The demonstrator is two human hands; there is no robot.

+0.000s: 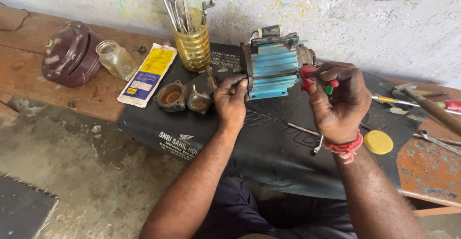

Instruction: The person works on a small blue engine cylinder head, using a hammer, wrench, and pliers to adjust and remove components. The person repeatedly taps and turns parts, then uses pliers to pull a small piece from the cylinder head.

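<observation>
Blue ribbed metal marks the small motor (272,68) sitting on a black rubber mat (269,148) at the centre of the frame. The left hand (231,101) pinches the motor's left end, fingers closed on its edge to steady it. The right hand (338,100) is clenched around a red-handled screwdriver (314,78), its tip at the motor's right end. To my eye the work goes best with the left hand bracing firmly so the motor cannot roll, and the tool kept straight in line with the fastener. Counting: one motor, two round metal end caps (185,97) left of centre, one yellow cup of spanners (192,44) at the top, one glass jar (115,59), one maroon cover (69,52) upper left, one yellow disc (378,142) on the surface at right.
</observation>
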